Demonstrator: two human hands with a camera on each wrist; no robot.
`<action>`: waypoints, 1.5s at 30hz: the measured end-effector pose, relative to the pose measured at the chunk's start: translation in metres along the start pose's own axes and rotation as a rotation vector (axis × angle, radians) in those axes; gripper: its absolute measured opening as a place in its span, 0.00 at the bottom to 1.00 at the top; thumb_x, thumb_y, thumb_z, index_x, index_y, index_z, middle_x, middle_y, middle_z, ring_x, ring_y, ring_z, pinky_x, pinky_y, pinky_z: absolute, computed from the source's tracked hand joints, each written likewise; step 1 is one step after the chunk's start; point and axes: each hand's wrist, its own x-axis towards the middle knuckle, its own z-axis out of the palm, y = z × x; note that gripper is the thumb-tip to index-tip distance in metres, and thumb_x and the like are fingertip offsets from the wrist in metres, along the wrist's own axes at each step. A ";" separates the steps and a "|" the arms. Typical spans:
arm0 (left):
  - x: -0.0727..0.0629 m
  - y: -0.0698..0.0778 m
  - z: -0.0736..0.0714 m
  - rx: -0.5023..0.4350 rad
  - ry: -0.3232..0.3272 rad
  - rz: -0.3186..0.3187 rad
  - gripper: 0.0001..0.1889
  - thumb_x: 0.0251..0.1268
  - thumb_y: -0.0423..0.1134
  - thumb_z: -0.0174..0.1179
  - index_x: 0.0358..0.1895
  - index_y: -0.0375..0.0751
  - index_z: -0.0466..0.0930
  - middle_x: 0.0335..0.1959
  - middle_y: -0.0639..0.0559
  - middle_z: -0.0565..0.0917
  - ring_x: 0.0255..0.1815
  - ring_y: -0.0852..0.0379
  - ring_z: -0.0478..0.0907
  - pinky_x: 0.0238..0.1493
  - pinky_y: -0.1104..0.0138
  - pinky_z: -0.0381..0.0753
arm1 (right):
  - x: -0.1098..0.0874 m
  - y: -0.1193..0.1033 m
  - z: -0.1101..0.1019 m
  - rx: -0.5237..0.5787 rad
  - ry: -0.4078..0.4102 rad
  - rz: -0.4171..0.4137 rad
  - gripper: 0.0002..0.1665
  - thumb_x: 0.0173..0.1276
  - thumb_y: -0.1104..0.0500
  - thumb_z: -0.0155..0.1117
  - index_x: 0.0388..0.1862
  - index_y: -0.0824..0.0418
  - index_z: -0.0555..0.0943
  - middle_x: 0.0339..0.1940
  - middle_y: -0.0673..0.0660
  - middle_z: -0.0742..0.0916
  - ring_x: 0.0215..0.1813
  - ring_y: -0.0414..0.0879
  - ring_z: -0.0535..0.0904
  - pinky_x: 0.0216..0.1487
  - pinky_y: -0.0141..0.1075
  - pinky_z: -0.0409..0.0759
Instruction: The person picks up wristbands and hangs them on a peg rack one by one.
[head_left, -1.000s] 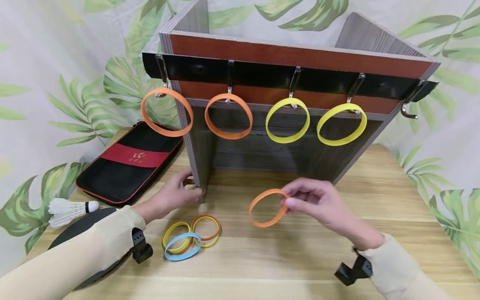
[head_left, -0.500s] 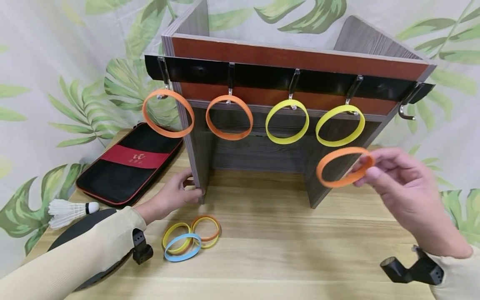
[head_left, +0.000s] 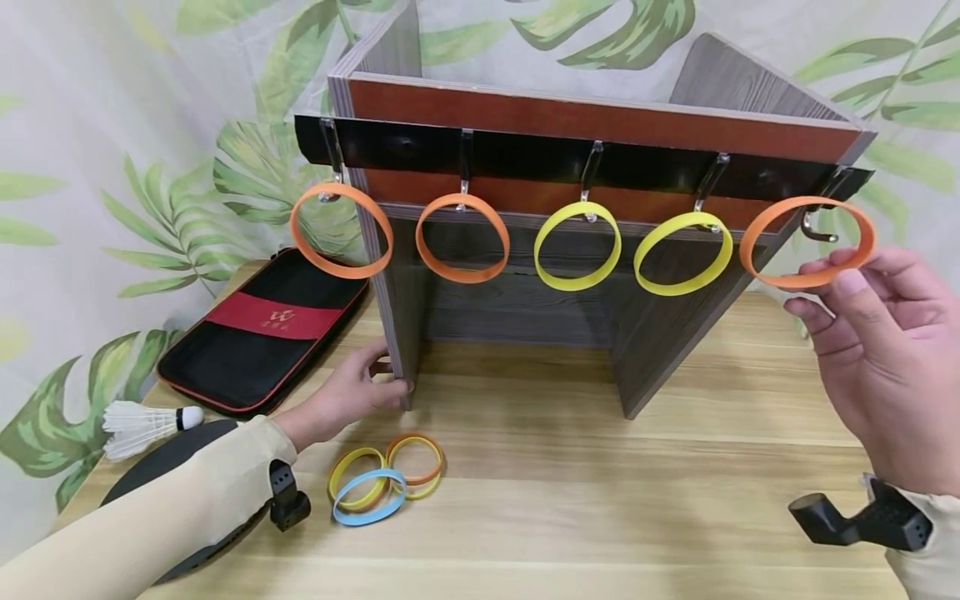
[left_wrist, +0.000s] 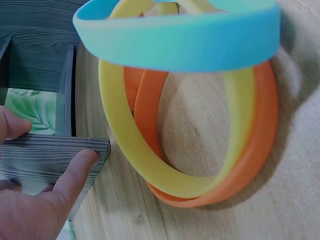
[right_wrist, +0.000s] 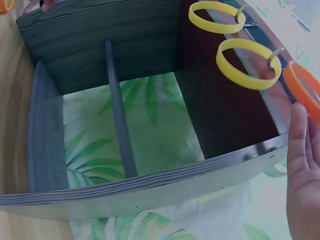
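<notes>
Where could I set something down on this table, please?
Bare tabletop lies right of the loose bands and between the wooden side panels. Its left is crowded: black case, shuttlecock, dark rounded object, left hand.

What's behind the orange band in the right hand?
Through the orange band you see a metal hook. The band's rim hides part of the hook's stem; what the right hand covers can't be seen.

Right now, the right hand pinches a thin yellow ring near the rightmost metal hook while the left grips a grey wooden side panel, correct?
No: the thin ring in the right hand is orange, not yellow, as the head view shows. It is near the rightmost metal hook, and the left hand grips a grey wooden side panel.
</notes>
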 end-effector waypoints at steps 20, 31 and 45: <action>-0.002 -0.002 0.002 0.000 -0.001 0.007 0.39 0.72 0.29 0.59 0.83 0.36 0.53 0.79 0.28 0.63 0.74 0.30 0.69 0.53 0.57 0.89 | -0.004 0.017 -0.011 -0.053 -0.007 0.113 0.17 0.78 0.80 0.42 0.57 0.82 0.75 0.49 0.69 0.88 0.50 0.58 0.89 0.50 0.42 0.90; -0.001 0.000 0.001 0.013 0.010 -0.002 0.39 0.71 0.29 0.60 0.82 0.37 0.55 0.78 0.29 0.64 0.74 0.30 0.69 0.52 0.59 0.89 | -0.020 0.032 -0.016 -0.100 -0.083 0.244 0.21 0.79 0.79 0.41 0.63 0.78 0.75 0.53 0.68 0.89 0.53 0.58 0.90 0.56 0.41 0.89; 0.001 -0.003 0.001 0.016 0.020 -0.008 0.39 0.70 0.30 0.60 0.83 0.39 0.55 0.79 0.31 0.64 0.72 0.33 0.70 0.50 0.62 0.88 | -0.064 0.122 0.030 -0.641 -0.400 0.609 0.13 0.78 0.66 0.60 0.54 0.75 0.80 0.45 0.59 0.92 0.45 0.45 0.92 0.51 0.43 0.90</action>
